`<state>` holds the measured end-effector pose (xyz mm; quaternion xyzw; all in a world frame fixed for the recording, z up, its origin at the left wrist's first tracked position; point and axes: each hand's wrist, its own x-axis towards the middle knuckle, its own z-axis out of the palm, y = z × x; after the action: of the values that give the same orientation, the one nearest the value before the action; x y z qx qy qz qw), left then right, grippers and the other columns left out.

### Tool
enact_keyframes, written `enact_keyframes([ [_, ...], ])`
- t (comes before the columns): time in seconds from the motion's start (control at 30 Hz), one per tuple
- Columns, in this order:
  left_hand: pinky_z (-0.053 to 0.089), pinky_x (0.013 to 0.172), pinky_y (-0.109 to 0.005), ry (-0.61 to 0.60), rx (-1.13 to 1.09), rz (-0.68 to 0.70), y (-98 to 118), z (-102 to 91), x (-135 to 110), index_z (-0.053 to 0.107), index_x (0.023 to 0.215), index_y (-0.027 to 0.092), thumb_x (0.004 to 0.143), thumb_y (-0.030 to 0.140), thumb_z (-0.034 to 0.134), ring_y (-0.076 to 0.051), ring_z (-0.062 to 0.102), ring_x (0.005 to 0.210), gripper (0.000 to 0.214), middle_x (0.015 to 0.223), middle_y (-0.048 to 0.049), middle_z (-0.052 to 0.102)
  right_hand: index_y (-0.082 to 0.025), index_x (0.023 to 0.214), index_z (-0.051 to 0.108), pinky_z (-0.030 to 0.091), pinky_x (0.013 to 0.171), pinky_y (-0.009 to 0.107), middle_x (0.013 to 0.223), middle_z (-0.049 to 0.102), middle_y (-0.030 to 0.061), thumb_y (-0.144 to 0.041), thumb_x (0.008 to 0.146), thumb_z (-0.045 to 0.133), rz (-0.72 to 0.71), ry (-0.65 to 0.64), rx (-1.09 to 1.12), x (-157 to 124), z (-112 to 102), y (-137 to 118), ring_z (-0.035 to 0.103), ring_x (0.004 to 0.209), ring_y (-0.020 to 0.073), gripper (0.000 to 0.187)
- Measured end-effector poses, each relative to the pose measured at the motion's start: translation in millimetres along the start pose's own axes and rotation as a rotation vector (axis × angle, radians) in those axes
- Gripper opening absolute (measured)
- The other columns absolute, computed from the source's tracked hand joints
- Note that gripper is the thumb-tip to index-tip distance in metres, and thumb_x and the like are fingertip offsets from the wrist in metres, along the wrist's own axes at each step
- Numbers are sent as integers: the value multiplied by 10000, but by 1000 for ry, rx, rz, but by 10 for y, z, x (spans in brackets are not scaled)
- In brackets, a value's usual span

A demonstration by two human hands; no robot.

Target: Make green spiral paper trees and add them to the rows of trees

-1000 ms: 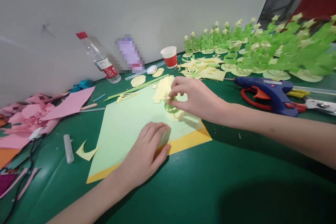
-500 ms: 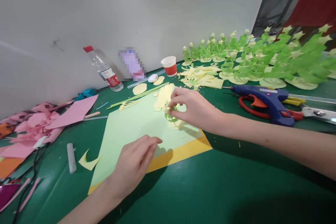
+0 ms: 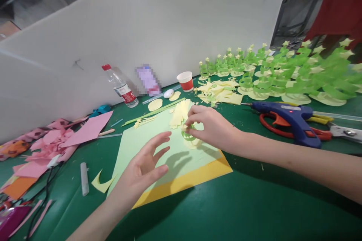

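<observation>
My right hand (image 3: 207,124) pinches the top of a small green paper spiral tree (image 3: 187,135), whose pale yellow round base rests on the light green paper sheet (image 3: 141,143). My fingers partly hide its tip, where a bit of pale yellow paper shows. My left hand (image 3: 148,160) hovers over the sheet's lower part, fingers spread, holding nothing. Just behind the tree lies a stack of pale yellow paper strips (image 3: 179,113). A yellow-orange sheet (image 3: 198,173) sticks out from under the light green one.
Many finished spiral trees (image 3: 283,71) stand at the back right. A blue glue gun (image 3: 294,116) and red-handled scissors (image 3: 325,134) lie right. Behind are yellow scraps (image 3: 219,91), a paper cup (image 3: 186,82), a phone (image 3: 148,80) and a bottle (image 3: 124,90). Pink paper (image 3: 89,128) lies left.
My left hand has opened, its fingers spreading apart and the hand turning. My right hand keeps its pinch at the tree's top. The camera view has shifted slightly.
</observation>
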<state>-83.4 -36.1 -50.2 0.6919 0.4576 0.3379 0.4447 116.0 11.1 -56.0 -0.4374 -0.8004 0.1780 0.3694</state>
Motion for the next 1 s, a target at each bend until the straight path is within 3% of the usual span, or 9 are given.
enact_keyframes([
  [0.07, 448, 856, -313, 44, -97, -102, 1, 13, 11, 619, 720, 211, 777, 485, 524, -193, 523, 931, 295, 863, -47, 586, -145, 660, 650, 366, 625, 271, 734, 520, 25, -97, 707, 590, 3, 1, 2, -5, 4, -2, 486, 694, 121, 91],
  [0.13, 471, 638, -243, 119, -253, -226, -10, 16, 42, 443, 458, 175, 791, 463, 515, -115, 470, 567, 446, 511, 11, 418, -147, 657, 651, 367, 623, 272, 735, 520, 26, -100, 708, 592, 4, 1, 4, -9, 7, -5, 489, 695, 121, 92],
  [0.2, 358, 407, -182, 195, -409, -309, -25, 10, 83, 390, 475, 169, 779, 422, 551, -58, 251, 386, 427, 432, 77, 213, -149, 656, 651, 368, 623, 273, 735, 520, 25, -104, 711, 592, 3, -2, 5, -9, 8, -9, 491, 695, 122, 92],
  [0.27, 212, 316, -147, 260, -491, -325, -39, 1, 121, 519, 671, 172, 766, 352, 586, -34, 178, 354, 215, 460, 91, 263, -152, 657, 650, 369, 622, 274, 729, 520, 24, -109, 712, 594, 1, -4, 2, -8, 8, -11, 493, 695, 123, 90],
  [0.4, 429, 494, -154, 318, -524, -262, -92, -20, 155, 490, 1124, 283, 648, 58, 615, -89, 549, 715, 541, 1044, -3, 558, -152, 659, 645, 374, 623, 273, 731, 524, 25, -108, 714, 592, -1, -9, -4, -6, 8, -16, 497, 699, 124, 88],
  [0.47, 464, 704, -193, 275, -540, -218, -142, -39, 148, 577, 1020, 269, 568, -27, 579, -127, 536, 921, 540, 1117, 18, 565, -148, 660, 645, 375, 625, 276, 734, 526, 26, -108, 715, 591, 3, -13, -4, -8, 7, -20, 498, 700, 125, 86],
  [0.6, 370, 462, -159, 181, -561, -215, -181, -80, 116, 480, 405, 155, 558, 31, 549, -62, 448, 457, 209, 456, 28, 529, -143, 669, 648, 376, 630, 279, 749, 529, 29, -111, 719, 588, 11, -13, -1, -15, 7, -20, 499, 708, 126, 85],
  [0.77, 215, 323, -165, 68, -599, -463, -59, -28, 122, 563, 668, 159, 844, 415, 303, -66, 300, 283, 405, 378, 10, 476, -148, 652, 642, 374, 639, 280, 753, 533, 29, -105, 717, 583, 8, -7, -1, -15, 7, -10, 498, 711, 126, 98],
  [1.0, 207, 337, -130, 61, -665, -479, -44, 11, 121, 414, 546, 160, 858, 352, 333, -35, 198, 302, 376, 364, 64, 324, -148, 650, 634, 363, 607, 265, 745, 527, 24, -116, 720, 584, 12, -11, -3, -21, 0, -24, 492, 680, 116, 92],
])
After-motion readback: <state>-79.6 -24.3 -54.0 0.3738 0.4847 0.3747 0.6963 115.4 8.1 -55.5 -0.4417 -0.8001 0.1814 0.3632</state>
